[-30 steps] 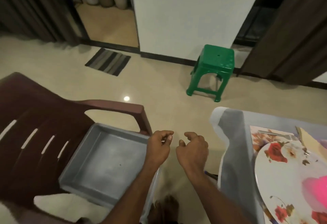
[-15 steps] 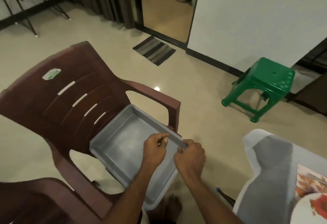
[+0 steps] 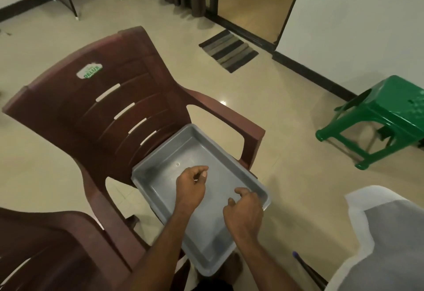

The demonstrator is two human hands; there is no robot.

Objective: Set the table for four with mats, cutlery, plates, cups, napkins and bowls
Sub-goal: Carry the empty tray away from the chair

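An empty grey plastic tray rests on the seat of a dark brown plastic armchair and juts out over its front edge. Both my hands hover above the tray. My left hand is over the tray's middle, fingers curled in against the thumb, holding nothing. My right hand is close to the tray's right rim, thumb and forefinger loosely apart and nothing in it. The table's corner, under a grey and white cloth, shows at the lower right; no plates or cutlery are in view.
A second brown chair stands at the lower left. A green plastic stool is on the tiled floor to the right. A striped doormat lies before a doorway. A dark rod with a blue tip leans by the table.
My view has swung left, away from the table, so the plate and mat are out of sight. My hands have moved from beside the tray's rim to above it and spread apart.
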